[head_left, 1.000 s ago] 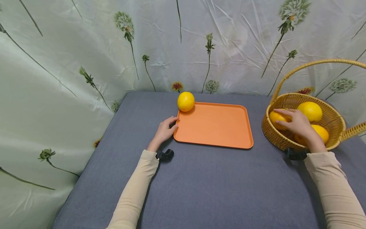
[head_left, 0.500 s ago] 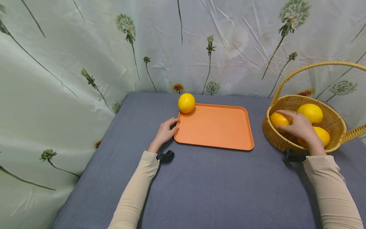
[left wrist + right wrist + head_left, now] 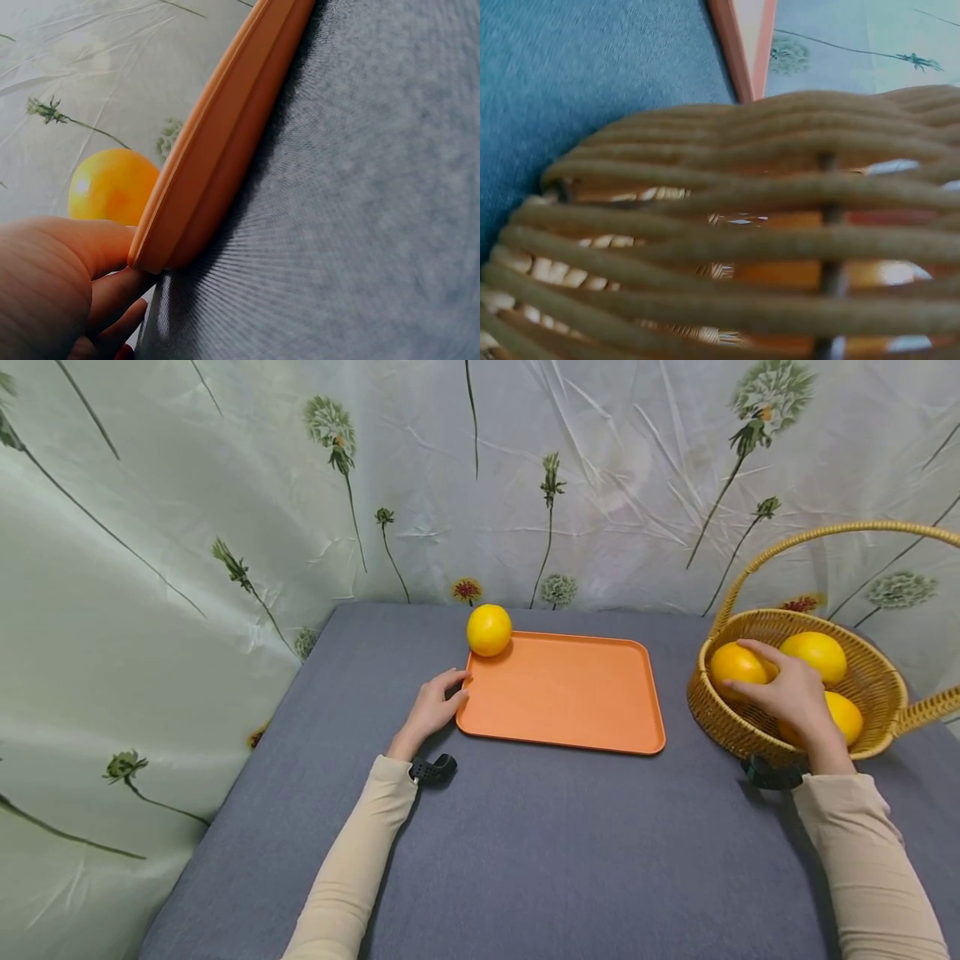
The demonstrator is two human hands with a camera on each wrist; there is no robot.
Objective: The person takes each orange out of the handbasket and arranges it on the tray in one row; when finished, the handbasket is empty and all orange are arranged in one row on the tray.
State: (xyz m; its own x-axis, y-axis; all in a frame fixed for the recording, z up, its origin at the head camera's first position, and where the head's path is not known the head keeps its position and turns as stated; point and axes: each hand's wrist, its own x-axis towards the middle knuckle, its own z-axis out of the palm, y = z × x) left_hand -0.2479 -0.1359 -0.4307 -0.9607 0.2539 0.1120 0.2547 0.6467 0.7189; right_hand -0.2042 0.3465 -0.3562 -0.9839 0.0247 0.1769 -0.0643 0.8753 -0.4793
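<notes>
An orange tray (image 3: 562, 693) lies flat on the table in the head view. My left hand (image 3: 432, 703) pinches its left rim; in the left wrist view the thumb (image 3: 105, 244) is right at the tray edge (image 3: 210, 157). A yellow orange (image 3: 489, 630) sits at the tray's back left corner. On the right stands a wicker basket (image 3: 720, 722) holding several oranges. Inside it, my right hand (image 3: 791, 689) grips the leftmost orange (image 3: 733, 667), thumb on the near side and fingers over the far side. In the right wrist view, basket weave (image 3: 742, 247) hides the hand.
Two more oranges, one at the back (image 3: 817, 656) and one in front (image 3: 846, 717), lie beside my right hand. The tall basket handle (image 3: 817, 533) arches over them. A grey-blue cloth (image 3: 570, 852) covers the table, and a floral curtain (image 3: 622, 510) hangs behind.
My right hand has shifted slightly, its fingers moving a little right over the orange in the basket. The left hand and tray stay put; the head view tilted slightly.
</notes>
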